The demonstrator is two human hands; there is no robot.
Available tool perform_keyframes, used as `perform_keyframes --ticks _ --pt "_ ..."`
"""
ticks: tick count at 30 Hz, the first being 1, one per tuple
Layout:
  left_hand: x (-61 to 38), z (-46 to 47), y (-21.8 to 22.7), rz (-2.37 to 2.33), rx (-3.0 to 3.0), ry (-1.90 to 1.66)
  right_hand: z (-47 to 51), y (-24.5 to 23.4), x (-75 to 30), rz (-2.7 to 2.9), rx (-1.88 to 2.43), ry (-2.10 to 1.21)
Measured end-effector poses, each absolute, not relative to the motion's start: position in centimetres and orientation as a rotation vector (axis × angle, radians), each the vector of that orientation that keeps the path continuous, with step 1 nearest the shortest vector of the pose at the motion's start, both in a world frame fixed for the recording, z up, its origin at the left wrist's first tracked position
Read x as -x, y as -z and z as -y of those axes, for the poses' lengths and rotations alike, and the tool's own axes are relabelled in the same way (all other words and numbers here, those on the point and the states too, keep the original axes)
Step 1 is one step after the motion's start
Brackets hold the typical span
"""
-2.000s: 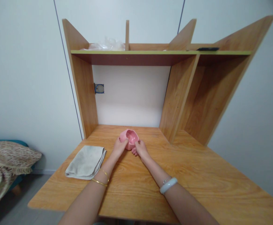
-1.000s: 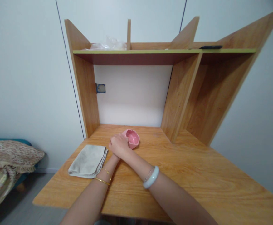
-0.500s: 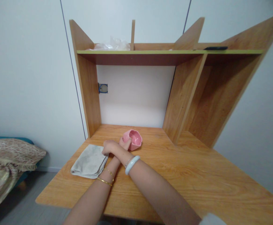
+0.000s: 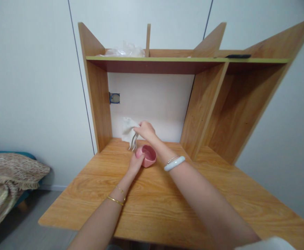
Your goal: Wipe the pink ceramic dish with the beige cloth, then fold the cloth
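Note:
My left hand [image 4: 136,162] grips the near left rim of a pink bowl [image 4: 150,160], thumb inside it. The bowl is tilted, its opening facing me and its base close to the desk. Above and behind it, my right hand [image 4: 146,130] pinches a folded pale grey cloth [image 4: 129,130] by one edge. The cloth hangs in the air to the left of that hand, its loose layers drooping just over the bowl's left side. Whether cloth and bowl touch, I cannot tell.
The wooden desk [image 4: 193,205] carries a hutch with upright panels and a shelf [image 4: 152,59]. On that shelf lie a clear plastic bag [image 4: 125,50] and a flat black object [image 4: 238,56]. An uncovered wall socket box [image 4: 114,98] shows at the back left. A patterned blanket [image 4: 8,180] drapes at far left.
My right hand has lifted the cloth off the desk's left side and carried it up and right, uncrossing my arms. My left hand still holds the bowl, which has barely moved.

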State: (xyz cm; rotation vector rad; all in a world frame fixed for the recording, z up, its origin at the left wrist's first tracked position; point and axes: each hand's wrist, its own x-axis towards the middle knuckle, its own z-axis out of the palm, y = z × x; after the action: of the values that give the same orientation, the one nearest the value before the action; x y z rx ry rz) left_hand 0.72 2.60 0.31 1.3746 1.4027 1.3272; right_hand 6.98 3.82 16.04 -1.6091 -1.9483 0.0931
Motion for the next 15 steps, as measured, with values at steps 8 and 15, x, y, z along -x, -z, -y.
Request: perform_keyframes --ticks 8,15 --pt "-0.8 -2.5 -0.5 -1.434 -1.324 -1.352 -4.7 -13.8 -18.0 1.548 1.758 0.008" --pt "-0.1 -2.5 -1.2 -1.513 -1.325 -1.376 -3.5 -6.3 -25.0 1.584 1.981 -0.186"
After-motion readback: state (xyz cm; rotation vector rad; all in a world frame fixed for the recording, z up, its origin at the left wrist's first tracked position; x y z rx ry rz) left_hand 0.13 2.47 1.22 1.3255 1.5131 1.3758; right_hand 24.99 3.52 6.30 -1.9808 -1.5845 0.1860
